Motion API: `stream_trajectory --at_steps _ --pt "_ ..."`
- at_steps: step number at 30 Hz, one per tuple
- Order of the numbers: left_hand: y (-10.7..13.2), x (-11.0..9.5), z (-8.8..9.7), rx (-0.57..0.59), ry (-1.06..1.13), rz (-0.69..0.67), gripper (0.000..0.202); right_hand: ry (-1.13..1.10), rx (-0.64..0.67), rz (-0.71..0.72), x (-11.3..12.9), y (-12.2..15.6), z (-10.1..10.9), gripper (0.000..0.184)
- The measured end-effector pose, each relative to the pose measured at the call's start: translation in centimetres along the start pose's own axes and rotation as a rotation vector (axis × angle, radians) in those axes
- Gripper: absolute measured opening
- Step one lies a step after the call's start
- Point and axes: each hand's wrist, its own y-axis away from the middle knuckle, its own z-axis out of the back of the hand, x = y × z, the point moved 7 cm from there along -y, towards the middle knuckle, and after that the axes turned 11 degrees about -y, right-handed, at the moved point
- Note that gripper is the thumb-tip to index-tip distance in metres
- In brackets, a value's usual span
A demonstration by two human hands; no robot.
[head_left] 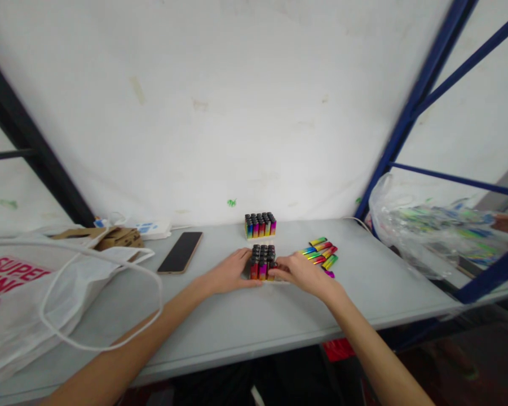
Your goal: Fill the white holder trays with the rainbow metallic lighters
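Note:
Several lighters with black tops and shiny coloured bodies stand upright in rows in a front block [263,269], on what looks like a pale tray. My left hand [230,272] steadies that block from the left, its fingers along the side and its thumb across the front corner. At the block's right edge, my right hand [302,273] is closed in a pinch on a lighter [274,265], mostly hidden by the fingers. Behind stands a second block of upright lighters [260,226]. Loose lighters [320,252] in rainbow metallic colours lie in a pile just right of my right hand.
A dark phone [181,252] lies left on the grey table [220,332]. White bags [38,293] with red print and a white handle loop cover the left end. A clear plastic bag [431,225] sits at the right by a blue frame [401,124]. A wall rises behind.

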Motion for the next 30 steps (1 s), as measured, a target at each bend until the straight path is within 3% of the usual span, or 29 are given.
stream_trajectory --at_steps 4,9,15,20,30 --pt "0.0 0.1 0.0 -0.016 0.012 -0.008 0.08 0.1 -0.041 -0.05 0.2 -0.1 0.0 0.034" --pt "0.0 0.7 -0.3 -0.025 -0.008 0.0 0.076 -0.095 0.017 -0.001 -1.3 0.4 1.0 0.029" --pt "-0.1 0.9 -0.4 -0.012 -0.028 0.015 0.078 0.032 -0.127 -0.063 -7.8 1.4 5.1 0.016" --pt "0.0 0.9 -0.4 0.01 -0.045 0.025 0.079 0.108 -0.117 -0.155 -12.4 1.9 5.6 0.021" --pt "0.0 0.9 -0.5 0.014 -0.042 0.014 0.082 0.026 -0.039 -0.202 -13.4 2.4 5.3 0.013"
